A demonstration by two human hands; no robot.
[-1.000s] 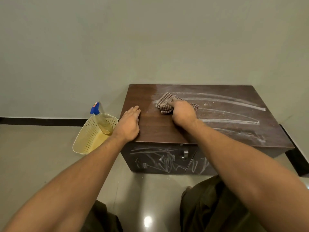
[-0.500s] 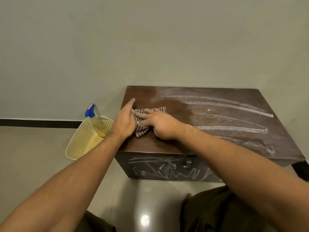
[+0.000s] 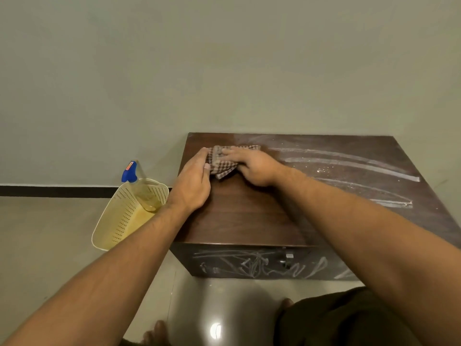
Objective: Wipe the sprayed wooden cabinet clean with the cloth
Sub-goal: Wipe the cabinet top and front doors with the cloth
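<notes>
both arms stretched toward mid-frame, right hand (image 3: 252, 169) flat, fingers straight, pressing the checkered cloth (image 3: 222, 164) onto the cabinet (image 3: 239, 221), left hand (image 3: 192, 187) flat too, fingertips touching the cloth's left edge

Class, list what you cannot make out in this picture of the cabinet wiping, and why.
Head view:
- cabinet, right front corner: hidden by the right forearm, cut by the frame edge.
- cloth, right side: covered by the right hand.
- spray bottle label: too small to read.

Smooth dark wood cabinet (image 3: 237, 221), white chalky streaks on right. Soft checked cloth (image 3: 222, 167). Holey plastic basket (image 3: 117, 221). Shiny floor (image 3: 50, 245).
</notes>
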